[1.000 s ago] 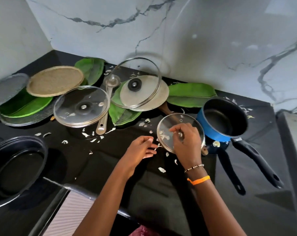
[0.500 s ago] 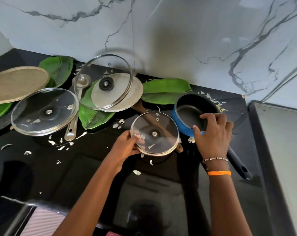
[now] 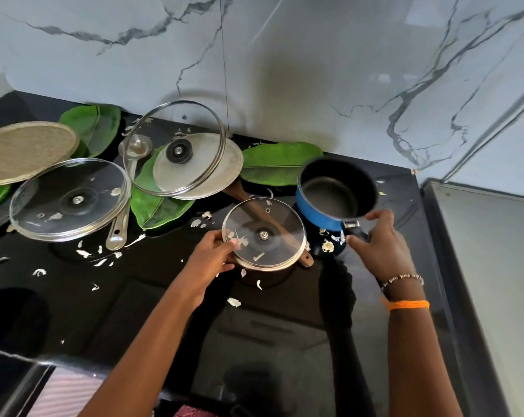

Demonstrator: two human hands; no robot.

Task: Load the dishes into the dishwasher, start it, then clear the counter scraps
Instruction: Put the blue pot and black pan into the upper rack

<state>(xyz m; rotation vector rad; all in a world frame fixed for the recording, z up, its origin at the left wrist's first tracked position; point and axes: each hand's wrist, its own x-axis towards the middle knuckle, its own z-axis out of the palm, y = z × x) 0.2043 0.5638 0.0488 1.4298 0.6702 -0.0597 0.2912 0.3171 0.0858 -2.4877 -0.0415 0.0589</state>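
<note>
Two hands, one dish in each, over the black worktop (image 3: pixel 285 326).
Left hand (image 3: pixel 208 257) pinches the small lid (image 3: pixel 263 234) by its rim; right hand (image 3: pixel 381 248) grasps the blue pan (image 3: pixel 333 194) by its handle, pan beyond that grip. Three glass lids, three leaves, one ladle.

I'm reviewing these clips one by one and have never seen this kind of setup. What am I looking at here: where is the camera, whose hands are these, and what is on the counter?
There is no machine: a person wears one wide-angle camera on the head, looking down at both hands over a black counter. The left hand grips the rim of a small glass lid. The right hand holds the black handle of a blue saucepan, which is tilted and looks lifted. Also on the counter: a large glass lid, another glass lid leaning over a round metal plate, a steel ladle, green leaves, a woven mat and scattered white scraps.
</note>
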